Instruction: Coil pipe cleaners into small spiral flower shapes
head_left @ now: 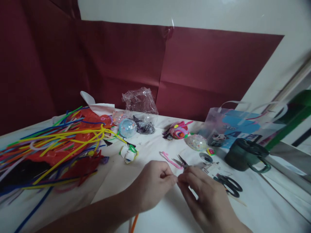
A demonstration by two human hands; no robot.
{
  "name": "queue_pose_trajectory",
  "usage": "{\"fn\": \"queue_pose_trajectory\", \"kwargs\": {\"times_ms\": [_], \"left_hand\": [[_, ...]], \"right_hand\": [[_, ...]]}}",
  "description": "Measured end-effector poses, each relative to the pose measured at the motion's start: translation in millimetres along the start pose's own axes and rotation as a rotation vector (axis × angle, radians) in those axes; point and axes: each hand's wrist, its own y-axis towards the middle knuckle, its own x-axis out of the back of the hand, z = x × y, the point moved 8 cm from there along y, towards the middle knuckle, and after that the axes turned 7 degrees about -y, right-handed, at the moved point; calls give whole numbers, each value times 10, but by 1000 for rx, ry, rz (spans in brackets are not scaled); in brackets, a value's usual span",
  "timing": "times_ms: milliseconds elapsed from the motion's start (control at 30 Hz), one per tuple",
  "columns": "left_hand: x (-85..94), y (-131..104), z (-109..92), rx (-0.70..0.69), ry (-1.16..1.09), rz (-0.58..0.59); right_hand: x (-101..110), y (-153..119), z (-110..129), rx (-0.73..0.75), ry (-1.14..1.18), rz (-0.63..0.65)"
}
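My left hand (152,186) and my right hand (206,197) meet fingertip to fingertip over the white table (116,181). Both pinch something small and thin between thumb and fingers; I cannot make out what it is. An orange pipe cleaner (133,225) comes out from under my left wrist. Just beyond the fingertips lie small pliers (181,160) and a bent pink pipe cleaner piece (167,158). Black scissors (229,185) lie to the right of my right hand.
A heap of coloured pipe cleaners (60,142) on red plastic fills the left. Behind are a blue glitter ball (127,127), a clear ball (196,141), a coiled colourful piece (179,130), crumpled plastic (139,100), a gift bag (230,127) and a dark green mug (243,155).
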Motion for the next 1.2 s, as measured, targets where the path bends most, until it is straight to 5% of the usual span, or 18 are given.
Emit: {"fn": "queue_pose_trajectory", "kwargs": {"times_ms": [233,400,600,733,900,1100,1200], "left_hand": [[-23,-15,-46,-33,-256,-2],[-191,-80,35,231,-624,169],[-233,-132,-5,304,-797,235],[-240,-175,17,369,-830,227],[-174,-140,77,380,-804,155],[-17,10,256,276,-499,-45],[-22,41,257,174,-371,-56]], "right_hand": [[114,15,-66,-50,167,-79],[32,-57,-211,-267,447,-57],[-19,-156,-270,-307,740,-113],[-4,-189,-286,-317,709,-178],[-20,-141,-265,-278,547,-93],[-57,-47,-90,38,11,61],[-61,-47,-36,141,-124,68]]}}
